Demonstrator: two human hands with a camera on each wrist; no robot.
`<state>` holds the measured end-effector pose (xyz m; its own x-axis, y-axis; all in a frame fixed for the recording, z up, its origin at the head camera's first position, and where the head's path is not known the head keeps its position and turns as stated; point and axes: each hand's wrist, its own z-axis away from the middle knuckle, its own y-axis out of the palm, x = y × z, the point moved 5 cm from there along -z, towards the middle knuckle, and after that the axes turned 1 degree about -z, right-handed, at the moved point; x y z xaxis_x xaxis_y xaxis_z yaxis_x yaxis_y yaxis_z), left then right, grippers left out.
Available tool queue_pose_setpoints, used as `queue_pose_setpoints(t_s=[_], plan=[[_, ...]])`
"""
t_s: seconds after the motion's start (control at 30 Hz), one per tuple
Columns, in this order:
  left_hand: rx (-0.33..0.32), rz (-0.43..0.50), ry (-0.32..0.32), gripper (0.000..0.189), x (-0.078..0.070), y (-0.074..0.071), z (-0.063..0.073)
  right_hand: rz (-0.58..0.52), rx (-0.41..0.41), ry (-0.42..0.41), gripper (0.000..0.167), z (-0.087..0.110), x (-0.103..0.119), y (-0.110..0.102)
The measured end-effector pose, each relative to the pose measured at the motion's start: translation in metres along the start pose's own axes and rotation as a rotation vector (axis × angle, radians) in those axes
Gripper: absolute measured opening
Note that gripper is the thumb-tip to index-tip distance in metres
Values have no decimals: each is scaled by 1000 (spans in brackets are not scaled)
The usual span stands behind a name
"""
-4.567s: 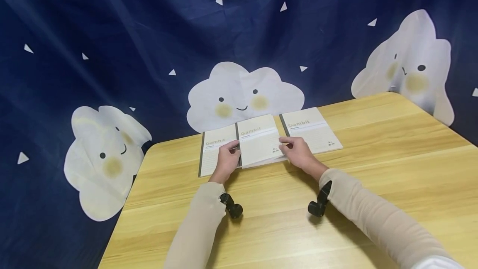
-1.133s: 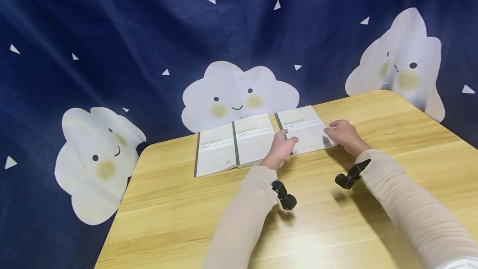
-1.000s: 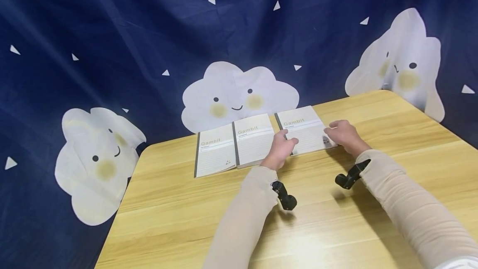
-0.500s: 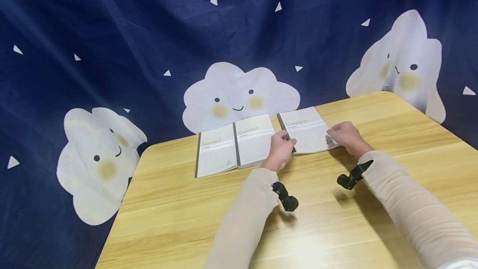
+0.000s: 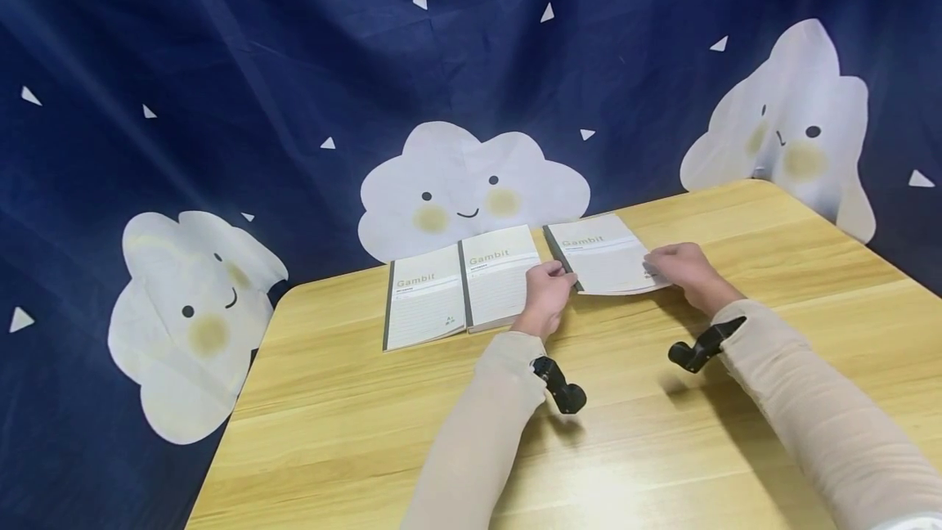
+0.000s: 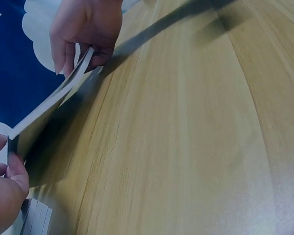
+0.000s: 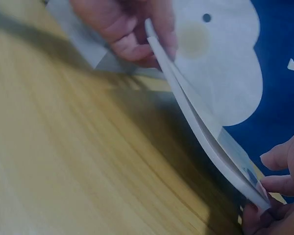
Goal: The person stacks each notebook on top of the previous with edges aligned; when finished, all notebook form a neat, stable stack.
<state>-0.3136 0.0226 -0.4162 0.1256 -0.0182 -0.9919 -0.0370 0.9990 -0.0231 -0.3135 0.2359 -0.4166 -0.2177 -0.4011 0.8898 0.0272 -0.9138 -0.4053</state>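
The rightmost cream notebook (image 5: 605, 258), marked "Gambit" and with a dark spine, is held by both hands, its near edge raised off the table. My left hand (image 5: 546, 299) pinches the near spine corner. At the opposite near corner my right hand (image 5: 690, 272) grips between thumb and fingers. In the left wrist view the notebook (image 6: 51, 104) bends slightly between the hands, with a shadow beneath. The right wrist view shows its page edges (image 7: 198, 129) a little parted from the cover. Left of it lie a middle notebook (image 5: 500, 280) and a leftmost notebook (image 5: 425, 301).
A light wooden table (image 5: 353, 424) carries the notebooks near its back edge. Behind it hangs a dark blue curtain (image 5: 294, 47) with smiling white clouds (image 5: 471, 186) and small white triangles. Black wrist cameras (image 5: 562, 387) stick out from both beige sleeves (image 5: 471, 424).
Both hands moved from the middle notebook to the rightmost one. In the last half second the fingers closed on its corners, and its near edge rose from the table.
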Motion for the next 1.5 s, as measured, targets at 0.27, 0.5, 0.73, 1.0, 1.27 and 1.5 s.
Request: queue_pose_setpoints(t_s=[0.27, 0.5, 0.73, 1.0, 1.27, 1.5], plan=[[23, 123, -17, 47, 5, -2, -4, -281, 49, 20, 53, 0, -3, -2], [55, 191, -33, 51, 7, -4, -4, -359, 109, 11, 53, 5, -1, 1], [74, 189, -13, 52, 5, -12, -1, -400, 131, -19, 55, 10, 2, 6], [78, 187, 11, 51, 4, -22, 1, -497, 135, -93, 55, 19, 13, 10], [86, 169, 48, 48, 2, -37, 5, -607, 127, -115, 53, 22, 15, 21], [72, 146, 73, 47, 0, -53, 9, -577, 110, -165, 53, 25, 19, 34]])
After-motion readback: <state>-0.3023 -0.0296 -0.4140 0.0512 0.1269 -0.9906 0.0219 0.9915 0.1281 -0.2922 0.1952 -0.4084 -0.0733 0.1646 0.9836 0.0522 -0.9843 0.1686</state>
